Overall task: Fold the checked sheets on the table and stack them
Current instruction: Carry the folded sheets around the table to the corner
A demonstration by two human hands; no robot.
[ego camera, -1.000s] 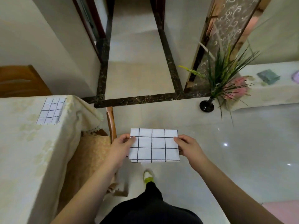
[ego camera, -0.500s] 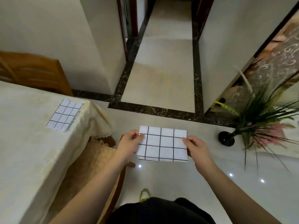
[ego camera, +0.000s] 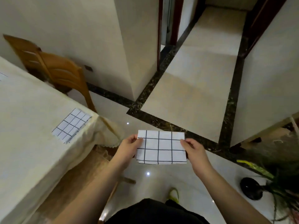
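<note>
Fingers of the left hand (ego camera: 128, 147) and right hand (ego camera: 195, 150) pinch the short ends of a folded white cloth sheet with black grid lines (ego camera: 161, 147), held flat in the air above the glossy tiled floor (ego camera: 194, 88). Left of the fingers, a second folded checked sheet (ego camera: 71, 125) lies at the corner of the cream-clothed table (ego camera: 29, 143). Right of them, a black vase (ego camera: 250, 188) holds green stalks, partly cut off and blurred.

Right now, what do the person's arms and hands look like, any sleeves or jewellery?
Both forearms are bare up to the frame edge, with no sleeves showing. The left hand and right hand carry no gloves, rings, watch or bracelet that can be seen.
</note>
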